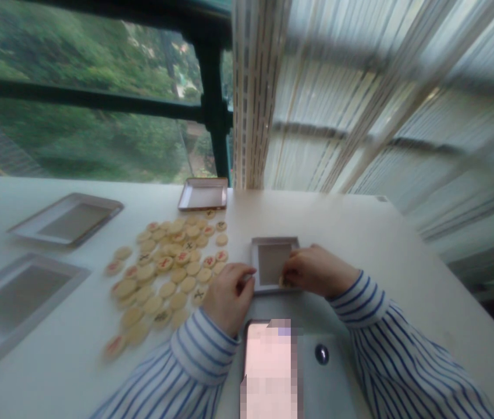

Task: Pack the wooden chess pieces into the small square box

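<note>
A small shallow tray (275, 240) lies in front of me on the white table. My right hand (314, 269) reaches over its right side, fingers closed on a round wooden Chinese chess piece (282, 281) low in the tray's front right corner; the fingers partly cover the piece. My left hand (230, 297) is at the tray's left wall, thumb and fingers curled at the rim, the exact contact partly hidden. Just left of that hand spreads a heap of Chinese chess pieces (166, 263), some showing red or black characters, others plain side up.
More shallow trays stand around the heap: one at the back (203, 208), one at the far left (70, 238) and one at the near left (32, 256). A phone (268, 372) and a dark oval object (322, 354) lie nearest me. Behind the table are a window and blinds.
</note>
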`<state>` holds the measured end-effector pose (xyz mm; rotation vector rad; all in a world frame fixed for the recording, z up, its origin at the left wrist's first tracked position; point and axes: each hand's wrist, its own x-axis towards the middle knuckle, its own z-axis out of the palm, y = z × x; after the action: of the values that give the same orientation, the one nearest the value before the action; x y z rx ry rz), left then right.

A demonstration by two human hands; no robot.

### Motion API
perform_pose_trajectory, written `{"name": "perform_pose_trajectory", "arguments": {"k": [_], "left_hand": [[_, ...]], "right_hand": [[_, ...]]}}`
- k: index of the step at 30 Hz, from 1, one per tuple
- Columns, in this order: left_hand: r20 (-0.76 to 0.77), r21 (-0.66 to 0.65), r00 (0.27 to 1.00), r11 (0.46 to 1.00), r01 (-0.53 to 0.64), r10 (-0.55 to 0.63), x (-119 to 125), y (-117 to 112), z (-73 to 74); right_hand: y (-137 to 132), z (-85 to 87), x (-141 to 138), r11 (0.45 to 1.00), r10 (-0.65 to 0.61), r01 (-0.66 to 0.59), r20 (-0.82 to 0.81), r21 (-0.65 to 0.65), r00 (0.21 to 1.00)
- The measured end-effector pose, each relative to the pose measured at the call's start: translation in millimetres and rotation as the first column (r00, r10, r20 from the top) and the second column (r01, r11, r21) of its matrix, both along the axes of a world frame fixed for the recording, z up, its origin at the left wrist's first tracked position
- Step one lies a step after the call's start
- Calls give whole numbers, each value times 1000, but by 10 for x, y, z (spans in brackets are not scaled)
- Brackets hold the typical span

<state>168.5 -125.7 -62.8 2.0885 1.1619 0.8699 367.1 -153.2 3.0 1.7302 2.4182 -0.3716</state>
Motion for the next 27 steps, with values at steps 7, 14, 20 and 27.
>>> {"name": "perform_pose_trajectory", "arguments": {"k": [7, 14, 20, 27], "left_hand": [[-7, 4, 1000, 1000, 3, -3, -2, 12, -13], [-8, 15, 1000, 1000, -2, 2, -3, -4, 11], [-13, 18, 1000, 1000, -10, 10, -7, 1, -27], [-11, 16, 1000, 1000, -11, 11, -10, 6, -45]], "right_hand": [[-12, 30, 17, 1000, 8, -8, 3, 18, 1000], [-29, 147, 110, 978, -195, 182, 138, 98, 971], [-48, 106, 193, 945, -326, 320, 257, 67, 910], [-26, 19, 191, 948, -313, 316, 271, 34, 910]]}}
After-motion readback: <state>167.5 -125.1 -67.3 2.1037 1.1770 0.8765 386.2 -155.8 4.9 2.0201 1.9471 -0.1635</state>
